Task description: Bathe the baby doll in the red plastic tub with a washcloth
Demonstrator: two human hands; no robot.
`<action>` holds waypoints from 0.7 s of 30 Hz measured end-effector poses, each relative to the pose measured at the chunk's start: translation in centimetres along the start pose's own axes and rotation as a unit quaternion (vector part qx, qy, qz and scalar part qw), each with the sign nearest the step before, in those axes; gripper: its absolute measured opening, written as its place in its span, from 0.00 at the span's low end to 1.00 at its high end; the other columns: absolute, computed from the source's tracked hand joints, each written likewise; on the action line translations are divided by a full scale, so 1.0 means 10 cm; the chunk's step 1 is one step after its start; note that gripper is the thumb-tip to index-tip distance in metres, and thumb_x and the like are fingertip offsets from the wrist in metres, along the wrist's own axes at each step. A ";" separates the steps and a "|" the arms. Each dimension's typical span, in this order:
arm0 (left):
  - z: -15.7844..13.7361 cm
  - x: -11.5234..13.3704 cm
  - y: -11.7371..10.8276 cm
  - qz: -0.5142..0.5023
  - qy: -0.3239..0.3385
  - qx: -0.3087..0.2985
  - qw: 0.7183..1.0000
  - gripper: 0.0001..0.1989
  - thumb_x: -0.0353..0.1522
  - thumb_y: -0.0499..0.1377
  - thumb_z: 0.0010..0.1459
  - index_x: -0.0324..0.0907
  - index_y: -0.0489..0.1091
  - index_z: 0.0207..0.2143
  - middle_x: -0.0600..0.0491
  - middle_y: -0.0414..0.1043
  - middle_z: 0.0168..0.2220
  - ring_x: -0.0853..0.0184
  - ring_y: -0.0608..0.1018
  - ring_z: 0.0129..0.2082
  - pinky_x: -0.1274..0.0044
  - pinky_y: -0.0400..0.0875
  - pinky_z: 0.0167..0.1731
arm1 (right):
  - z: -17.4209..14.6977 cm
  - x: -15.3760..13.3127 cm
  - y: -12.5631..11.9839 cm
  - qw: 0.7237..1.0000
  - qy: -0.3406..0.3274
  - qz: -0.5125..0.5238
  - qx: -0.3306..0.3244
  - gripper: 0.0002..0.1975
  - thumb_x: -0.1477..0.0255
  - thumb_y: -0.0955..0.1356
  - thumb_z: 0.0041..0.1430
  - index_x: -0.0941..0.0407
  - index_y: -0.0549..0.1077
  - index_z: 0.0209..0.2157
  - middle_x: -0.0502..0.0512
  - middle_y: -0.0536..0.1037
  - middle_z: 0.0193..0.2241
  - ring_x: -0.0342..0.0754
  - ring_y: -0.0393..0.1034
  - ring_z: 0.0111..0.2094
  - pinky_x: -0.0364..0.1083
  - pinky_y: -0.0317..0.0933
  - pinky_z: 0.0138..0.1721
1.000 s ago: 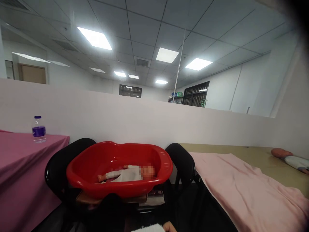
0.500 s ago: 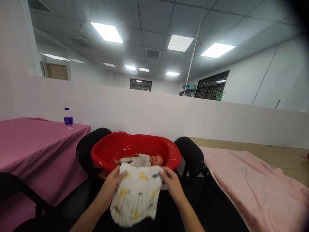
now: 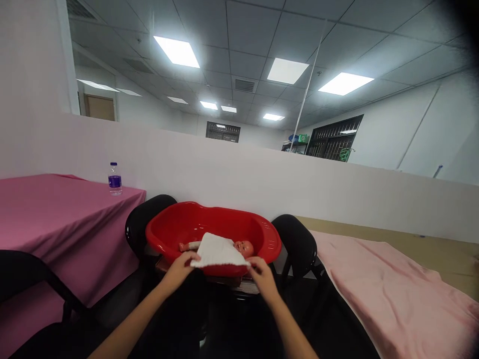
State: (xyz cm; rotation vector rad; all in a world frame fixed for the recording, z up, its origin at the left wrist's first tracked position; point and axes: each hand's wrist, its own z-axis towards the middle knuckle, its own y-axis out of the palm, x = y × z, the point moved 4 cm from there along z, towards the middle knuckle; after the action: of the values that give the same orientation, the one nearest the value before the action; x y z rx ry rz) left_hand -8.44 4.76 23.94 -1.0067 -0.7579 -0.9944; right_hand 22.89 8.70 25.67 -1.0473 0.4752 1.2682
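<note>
A white cloth [image 3: 217, 251] is stretched between my two hands over the front rim of the red baby bathtub [image 3: 170, 219]. My left hand [image 3: 182, 269] pinches its near left corner, and my right hand [image 3: 261, 274] pinches the near right corner. The cloth's far edge reaches over the baby doll [image 3: 244, 248] lying in the tub. The doll's head shows at the right and a leg at the left; the cloth hides most of its body.
Black chairs [image 3: 295, 242] flank the tub. On the left, a water bottle [image 3: 115, 180] stands on a table with a pink cover [image 3: 56, 209]. A light pink sheet [image 3: 377, 279] covers a surface at the right. Behind the tub runs a white wall [image 3: 224, 174] with glass above.
The cloth, which hung down from my hands with its yellow print showing, has swung up and forward over the doll. Its plain side now faces me. The view has shifted slightly.
</note>
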 end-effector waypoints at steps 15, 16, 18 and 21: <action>0.43 -0.43 -0.02 0.196 0.008 0.038 0.980 0.17 0.27 0.47 0.53 0.41 0.69 0.44 0.49 0.70 0.49 0.61 0.69 0.53 0.67 0.59 0.57 | 0.24 0.25 0.24 0.993 0.090 0.078 0.017 0.14 0.63 0.65 0.58 0.54 0.74 0.42 0.57 0.77 0.43 0.51 0.70 0.45 0.50 0.61 0.49; 0.55 -0.45 0.00 0.217 0.009 0.023 0.976 0.16 0.26 0.48 0.53 0.41 0.69 0.43 0.49 0.71 0.47 0.61 0.69 0.52 0.68 0.61 0.55 | 0.40 0.30 0.22 0.988 0.108 0.105 0.040 0.15 0.62 0.66 0.56 0.54 0.74 0.42 0.57 0.77 0.44 0.51 0.70 0.46 0.51 0.61 0.51; 0.79 -0.54 0.04 0.260 -0.005 -0.008 0.966 0.14 0.27 0.50 0.54 0.40 0.70 0.41 0.48 0.72 0.45 0.60 0.71 0.48 0.69 0.64 0.51 | 0.71 0.43 0.19 0.972 0.146 0.155 0.100 0.16 0.61 0.67 0.53 0.55 0.74 0.40 0.56 0.77 0.43 0.51 0.69 0.47 0.50 0.61 0.51; 1.11 -0.74 0.13 0.313 -0.040 -0.108 0.943 0.13 0.26 0.54 0.53 0.38 0.73 0.40 0.45 0.73 0.45 0.57 0.71 0.47 0.69 0.63 0.50 | 1.08 0.77 0.16 0.937 0.237 0.178 0.185 0.17 0.60 0.67 0.48 0.56 0.72 0.38 0.56 0.76 0.41 0.50 0.69 0.44 0.49 0.63 0.47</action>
State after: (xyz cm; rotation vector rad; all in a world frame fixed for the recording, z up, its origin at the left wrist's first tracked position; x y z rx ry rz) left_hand -10.78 17.61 21.10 -1.3735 -0.3480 -0.4864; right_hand 21.02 21.87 24.27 -0.9633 1.2705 1.1664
